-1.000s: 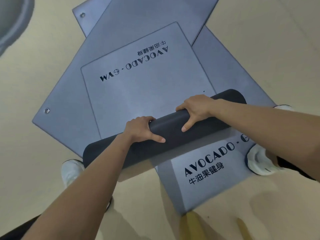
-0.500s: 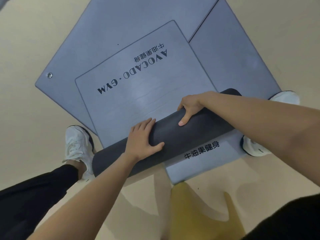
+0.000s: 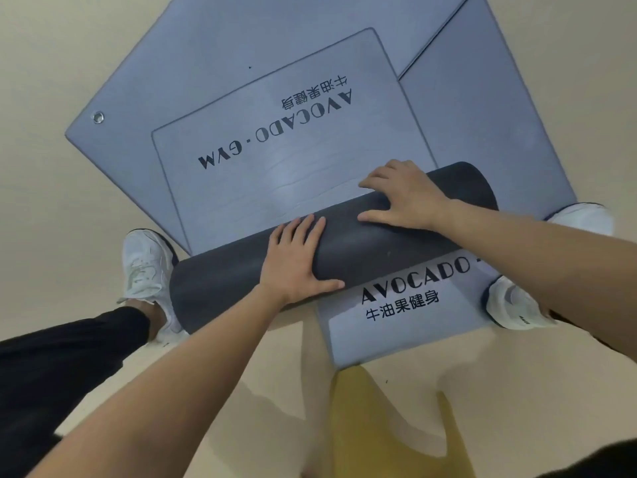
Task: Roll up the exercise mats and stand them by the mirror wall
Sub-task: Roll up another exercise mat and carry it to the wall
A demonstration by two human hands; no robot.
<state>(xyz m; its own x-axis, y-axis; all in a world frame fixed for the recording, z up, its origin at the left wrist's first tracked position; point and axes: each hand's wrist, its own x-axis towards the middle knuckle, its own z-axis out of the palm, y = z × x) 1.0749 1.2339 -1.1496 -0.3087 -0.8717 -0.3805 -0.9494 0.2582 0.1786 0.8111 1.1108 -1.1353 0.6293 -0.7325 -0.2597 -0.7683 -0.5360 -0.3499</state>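
A dark grey roll (image 3: pixel 396 243) of exercise mat lies slantwise across the floor in front of me. Its unrolled part (image 3: pixel 275 188), light blue-grey with upside-down "AVOCADO·GYM" print, stretches away from the roll. My left hand (image 3: pixel 296 260) presses flat on the middle of the roll, fingers straight and thumb stretched along its near side. My right hand (image 3: pixel 403 194) lies on the roll further right, fingers spread and reaching over its far edge onto the flat mat. Neither hand wraps round the roll.
More blue-grey mats lie stacked underneath: one with a metal eyelet (image 3: pixel 98 117) at the left, one at the far right (image 3: pixel 482 115), one with print (image 3: pixel 406 326) just behind the roll. My white shoes (image 3: pixel 148 270) (image 3: pixel 513 305) flank the roll on a beige floor (image 3: pixel 51 219).
The roll has turned further along the mat towards its print. Both hands have shifted from clasping its near side to lying flat on top, the right hand's fingers now over the far edge.
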